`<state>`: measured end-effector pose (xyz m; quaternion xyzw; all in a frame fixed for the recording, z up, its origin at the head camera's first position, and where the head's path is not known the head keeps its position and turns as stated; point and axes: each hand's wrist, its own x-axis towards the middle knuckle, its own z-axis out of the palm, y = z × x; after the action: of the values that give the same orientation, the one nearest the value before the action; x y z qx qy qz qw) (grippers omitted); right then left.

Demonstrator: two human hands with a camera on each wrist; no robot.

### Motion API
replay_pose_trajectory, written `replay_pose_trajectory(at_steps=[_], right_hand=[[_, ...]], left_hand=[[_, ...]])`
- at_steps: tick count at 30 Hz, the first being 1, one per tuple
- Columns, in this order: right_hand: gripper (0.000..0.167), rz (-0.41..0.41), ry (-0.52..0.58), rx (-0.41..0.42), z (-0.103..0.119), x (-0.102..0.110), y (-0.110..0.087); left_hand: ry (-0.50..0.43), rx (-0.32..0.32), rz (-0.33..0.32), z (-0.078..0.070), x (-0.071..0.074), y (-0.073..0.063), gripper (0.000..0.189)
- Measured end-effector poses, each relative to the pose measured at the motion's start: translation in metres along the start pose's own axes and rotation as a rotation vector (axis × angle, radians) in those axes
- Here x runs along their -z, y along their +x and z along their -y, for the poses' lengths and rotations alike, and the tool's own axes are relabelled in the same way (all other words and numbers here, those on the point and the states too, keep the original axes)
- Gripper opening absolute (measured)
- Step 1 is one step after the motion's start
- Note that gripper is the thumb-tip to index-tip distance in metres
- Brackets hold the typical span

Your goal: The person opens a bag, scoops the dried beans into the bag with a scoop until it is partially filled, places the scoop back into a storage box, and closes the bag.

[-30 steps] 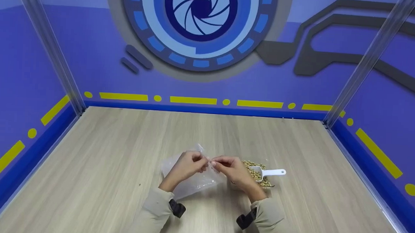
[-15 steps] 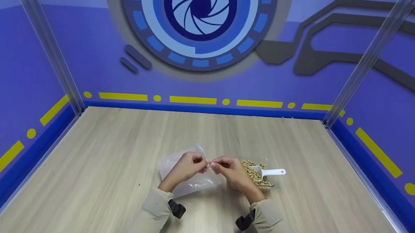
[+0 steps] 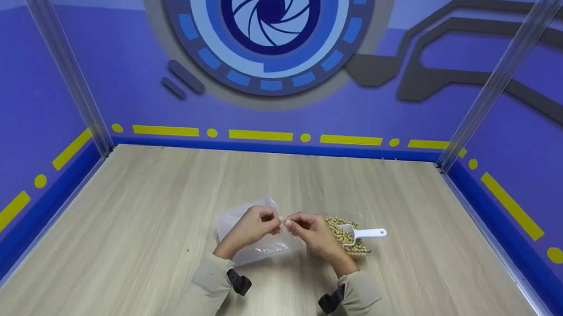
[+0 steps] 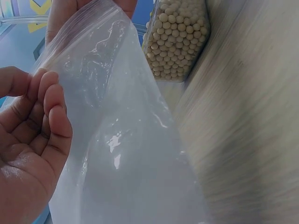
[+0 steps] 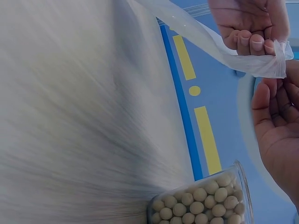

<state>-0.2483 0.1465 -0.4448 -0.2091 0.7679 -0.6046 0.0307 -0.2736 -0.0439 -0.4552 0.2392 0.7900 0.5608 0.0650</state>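
As a second ago, left grip [image 3: 254, 224] and right grip [image 3: 315, 233] pinch the top edge of a translucent plastic zip bag [image 3: 270, 248]. Just right of the right grip, a clear rectangular box [image 5: 245, 189] on the wood-grain counter [image 3: 141, 218] holds round beige beans [image 4: 175, 42] and a white scoop [image 3: 372, 233].

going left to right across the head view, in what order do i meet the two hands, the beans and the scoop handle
Left hand → right hand → beans → white scoop handle
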Motion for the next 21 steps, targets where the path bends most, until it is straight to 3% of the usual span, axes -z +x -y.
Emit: replay_pose_trajectory(at_steps=[11, 21], right_hand=[[0.02, 0.005, -0.033, 0.006, -0.0005, 0.0007, -0.0012], [0.02, 0.006, -0.051, 0.014, -0.0011, 0.0012, -0.0018]], left_hand=[[-0.009, 0.032, 0.032, 0.0004, 0.0016, 0.0011, 0.024], [-0.001, 0.0, 0.031, 0.0011, 0.0019, 0.0, 0.024]])
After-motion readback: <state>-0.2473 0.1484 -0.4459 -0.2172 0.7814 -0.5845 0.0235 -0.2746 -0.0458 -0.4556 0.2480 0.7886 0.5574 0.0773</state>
